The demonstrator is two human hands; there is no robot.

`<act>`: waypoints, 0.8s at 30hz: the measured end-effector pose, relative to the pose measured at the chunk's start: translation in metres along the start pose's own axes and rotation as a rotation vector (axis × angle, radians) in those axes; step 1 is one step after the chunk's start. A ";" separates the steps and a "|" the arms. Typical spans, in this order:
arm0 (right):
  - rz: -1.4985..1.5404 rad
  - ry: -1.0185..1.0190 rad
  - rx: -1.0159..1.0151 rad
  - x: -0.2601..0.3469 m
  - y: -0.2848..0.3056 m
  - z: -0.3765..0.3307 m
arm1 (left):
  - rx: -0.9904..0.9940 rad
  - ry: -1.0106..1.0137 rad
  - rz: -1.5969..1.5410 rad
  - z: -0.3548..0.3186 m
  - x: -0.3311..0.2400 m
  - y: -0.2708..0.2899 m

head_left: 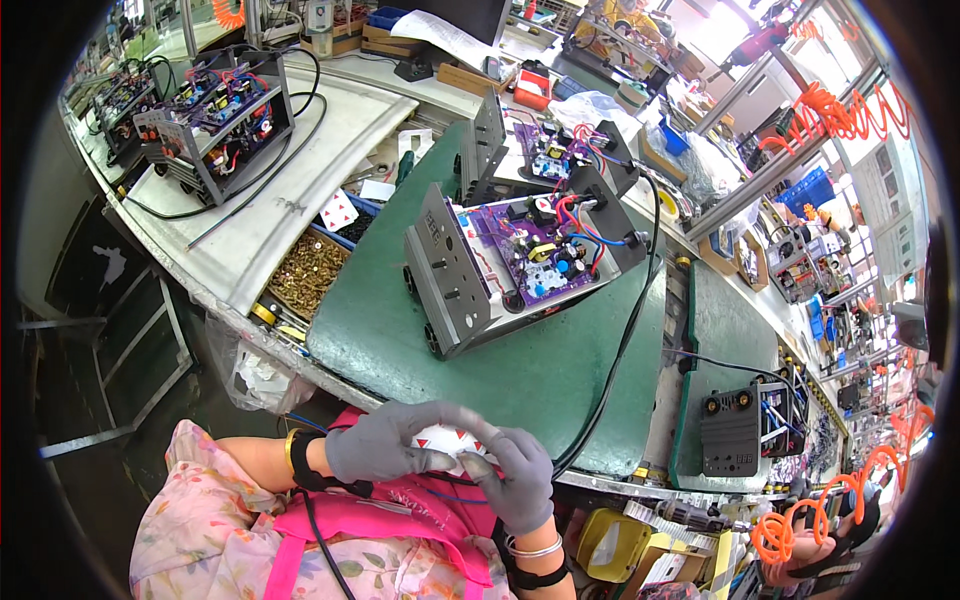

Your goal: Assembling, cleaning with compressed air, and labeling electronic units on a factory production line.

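A small white sheet of stickers with red triangles (440, 438) is held low in front of my pink apron (345, 525). My left hand (385, 442), in a grey glove, grips its left side with thumb and fingers. My right hand (518, 478), gloved too, pinches the sheet's right side, and the fingertips of both hands nearly meet over it. Just beyond, on the green mat (400, 375), stands an open grey-cased electrical unit (450, 285) with a purple circuit board (535, 250) and coloured wires. A second such unit (490, 140) sits behind it.
Left of the mat are a bin of brass screws (305, 272) and another triangle-marked sheet (338, 211). More open units (215, 125) stand on the white table. A black cable (625, 350) crosses the mat. At lower right are another person's hand (808, 545) and orange coiled hoses (775, 535).
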State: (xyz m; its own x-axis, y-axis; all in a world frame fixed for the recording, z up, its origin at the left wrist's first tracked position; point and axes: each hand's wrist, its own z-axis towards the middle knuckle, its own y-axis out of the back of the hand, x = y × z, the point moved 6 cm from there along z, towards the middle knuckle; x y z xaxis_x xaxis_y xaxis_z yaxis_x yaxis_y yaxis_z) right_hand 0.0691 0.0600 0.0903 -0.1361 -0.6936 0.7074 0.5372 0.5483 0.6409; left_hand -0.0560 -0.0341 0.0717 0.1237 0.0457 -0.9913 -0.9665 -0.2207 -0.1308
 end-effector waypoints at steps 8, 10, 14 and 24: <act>-0.203 0.176 0.141 -0.001 -0.012 0.002 | -0.025 -0.014 0.276 0.005 0.004 0.006; -0.174 0.183 0.127 -0.003 -0.009 0.004 | -0.024 -0.015 0.299 0.005 0.005 0.006; 0.047 0.046 0.117 -0.024 -0.001 0.004 | -0.035 -0.026 0.336 0.007 0.006 0.007; -0.111 0.199 0.044 -0.014 0.002 0.017 | -0.032 -0.050 0.398 0.014 0.005 0.006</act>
State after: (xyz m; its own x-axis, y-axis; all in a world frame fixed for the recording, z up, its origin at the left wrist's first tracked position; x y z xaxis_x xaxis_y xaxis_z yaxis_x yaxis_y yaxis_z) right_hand 0.0576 0.0792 0.0868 -0.0232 -0.8267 0.5621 0.4910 0.4804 0.7268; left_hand -0.0644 -0.0211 0.0657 -0.2710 -0.0021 -0.9626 -0.9290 -0.2614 0.2621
